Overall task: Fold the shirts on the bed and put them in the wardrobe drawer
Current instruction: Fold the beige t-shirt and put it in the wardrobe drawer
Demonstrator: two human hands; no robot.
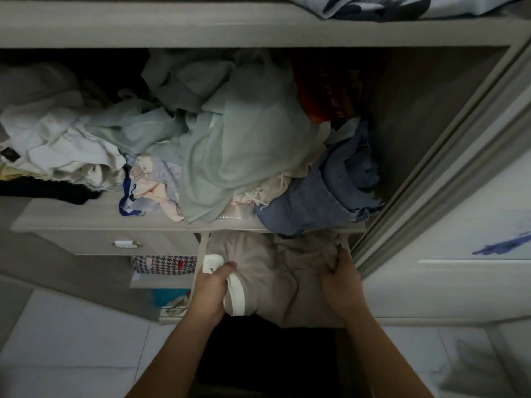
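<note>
Left hand [214, 285] grips the white-trimmed edge of the beige shirt [275, 277], fingers curled round the fabric. Right hand [342, 282] pinches the shirt's right side, fingers curled into the cloth. Shirt sits in the open drawer [201, 259], lower centre of frame, filling most of it. Closed drawer with white handle [126, 244] just left. Shelf [71, 222] above holds a loose pile: pale green cloth [238, 145], blue garment [321, 202], white clothes [57, 145] at left.
</note>
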